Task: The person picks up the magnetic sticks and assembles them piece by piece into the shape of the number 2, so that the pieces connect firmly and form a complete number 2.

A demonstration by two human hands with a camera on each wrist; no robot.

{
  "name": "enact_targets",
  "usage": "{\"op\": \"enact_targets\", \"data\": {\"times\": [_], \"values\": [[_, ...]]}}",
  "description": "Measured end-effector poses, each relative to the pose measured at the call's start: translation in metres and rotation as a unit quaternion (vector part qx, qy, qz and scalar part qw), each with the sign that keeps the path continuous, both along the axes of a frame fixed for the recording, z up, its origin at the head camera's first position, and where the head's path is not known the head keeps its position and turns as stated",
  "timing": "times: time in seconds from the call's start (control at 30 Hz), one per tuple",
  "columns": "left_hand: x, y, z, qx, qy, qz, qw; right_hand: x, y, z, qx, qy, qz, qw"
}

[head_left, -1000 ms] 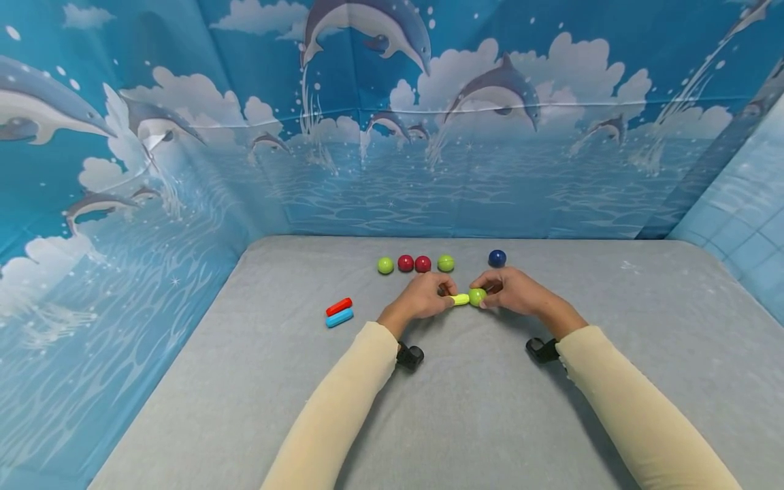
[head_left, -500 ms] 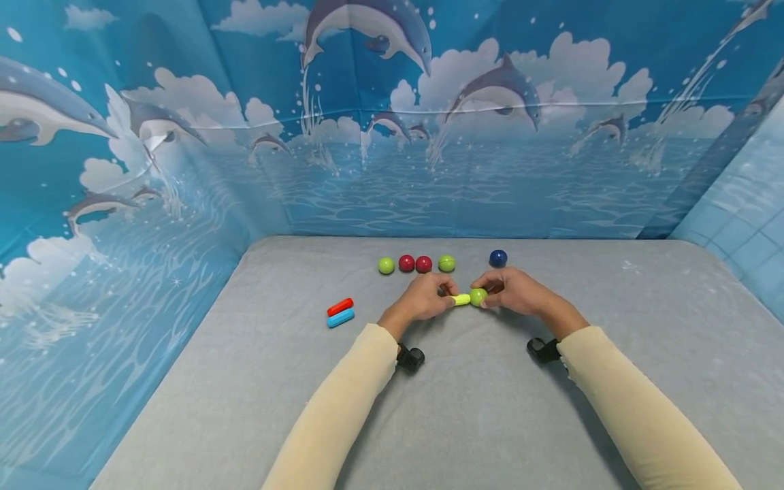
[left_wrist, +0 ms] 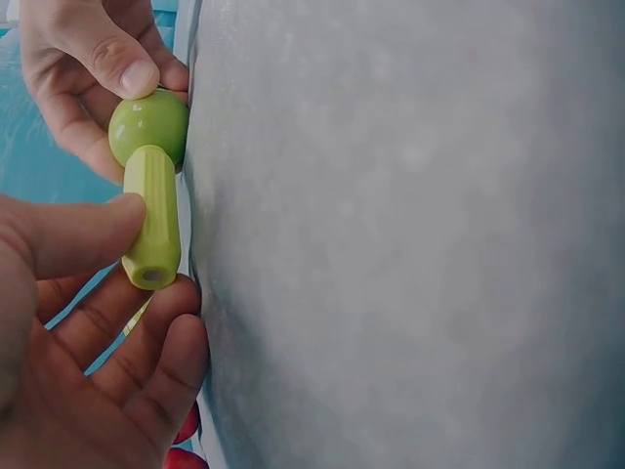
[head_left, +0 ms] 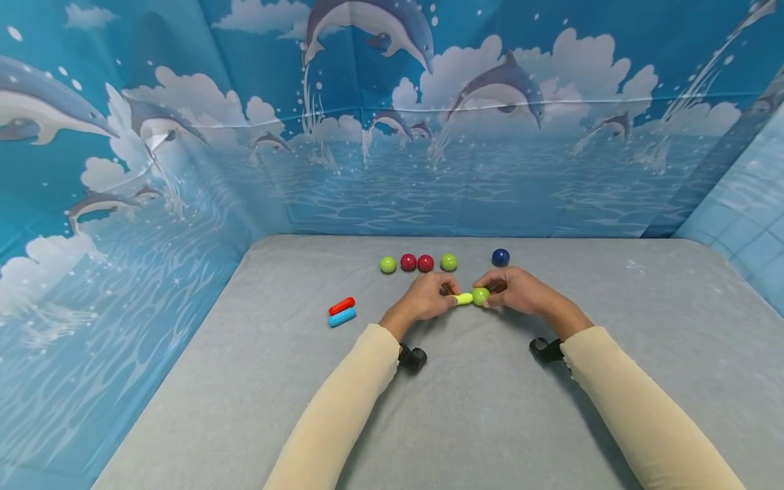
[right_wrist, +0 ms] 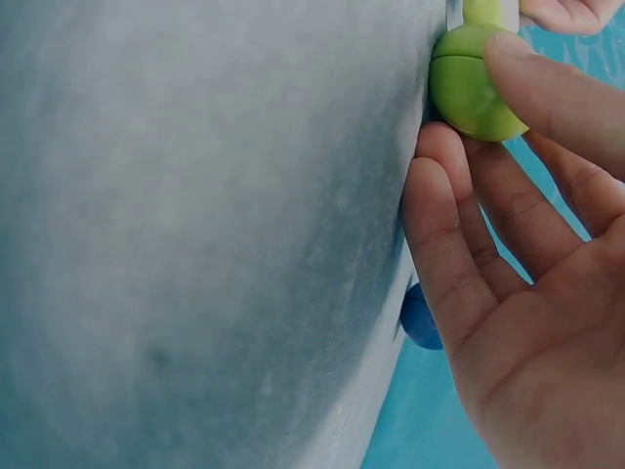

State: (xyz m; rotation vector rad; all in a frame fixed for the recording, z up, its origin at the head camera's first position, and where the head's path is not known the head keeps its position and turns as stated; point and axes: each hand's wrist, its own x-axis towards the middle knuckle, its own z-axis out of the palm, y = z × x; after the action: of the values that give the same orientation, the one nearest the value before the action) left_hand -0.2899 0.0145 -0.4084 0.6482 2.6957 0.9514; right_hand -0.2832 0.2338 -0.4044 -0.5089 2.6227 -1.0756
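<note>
Between thumb and fingers my left hand pinches a yellow-green ribbed stick, whose near end shows a small hole in the left wrist view. My right hand holds a shiny green ball with the thumb on one side and fingertips on the other. Stick and ball meet end to end just over the grey surface; whether they are joined I cannot tell. A seam line runs round the ball in the right wrist view.
Behind my hands stand a green ball, two red balls, another green ball and a dark blue ball. Left of them lie a red stick and a blue stick on the grey cloth. A dolphin-print curtain hangs behind.
Both hands keep their grips on the stick and the ball. The whole scene shifts very slightly to the right in view; nothing else visibly differs.
</note>
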Motion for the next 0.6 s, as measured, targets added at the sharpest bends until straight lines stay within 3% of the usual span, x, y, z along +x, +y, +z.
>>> {"op": "enact_targets", "data": {"times": [0.6], "values": [[-0.0019, -0.0016, -0.0019, 0.009, -0.005, -0.007, 0.9999, 0.0017, 0.0004, -0.0002, -0.009, 0.0, 0.003, 1.0]]}}
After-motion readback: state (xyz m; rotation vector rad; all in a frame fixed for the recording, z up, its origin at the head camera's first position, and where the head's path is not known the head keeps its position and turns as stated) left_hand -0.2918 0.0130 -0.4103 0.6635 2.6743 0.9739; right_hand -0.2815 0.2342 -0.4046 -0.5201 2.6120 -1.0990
